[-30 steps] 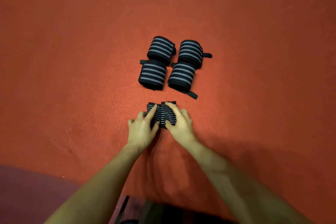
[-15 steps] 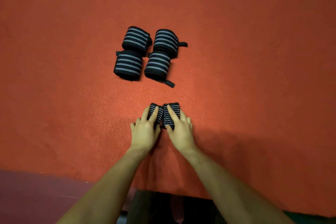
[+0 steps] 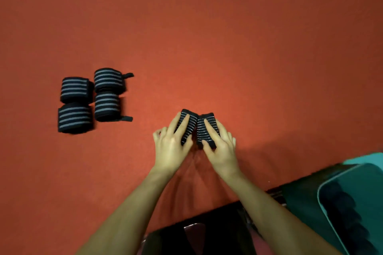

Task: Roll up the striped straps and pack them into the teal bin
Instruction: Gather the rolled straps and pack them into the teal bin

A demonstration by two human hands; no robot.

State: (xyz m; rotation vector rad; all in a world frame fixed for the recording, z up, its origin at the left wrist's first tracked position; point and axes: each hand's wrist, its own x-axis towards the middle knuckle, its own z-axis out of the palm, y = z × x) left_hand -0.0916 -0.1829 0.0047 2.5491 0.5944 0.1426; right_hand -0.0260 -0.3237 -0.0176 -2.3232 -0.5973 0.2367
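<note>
Two small rolled black straps with grey stripes stand side by side on the red surface. My left hand (image 3: 173, 145) grips the left roll (image 3: 189, 125), fingers over its top and thumb at its near end. My right hand (image 3: 220, 147) grips the right roll (image 3: 205, 130) the same way. Several larger rolled striped straps (image 3: 93, 97) lie in a tight block at the left. The teal bin (image 3: 323, 194) shows at the lower right corner, with dark rolls inside it.
The red surface (image 3: 228, 47) stretches wide around the hands. Its near edge runs along the bottom, with a dark object (image 3: 199, 234) below it between my forearms.
The view has swung to the right, so the block of larger rolls now sits far left and the teal bin has come into sight. Both hands still grip the two small rolls.
</note>
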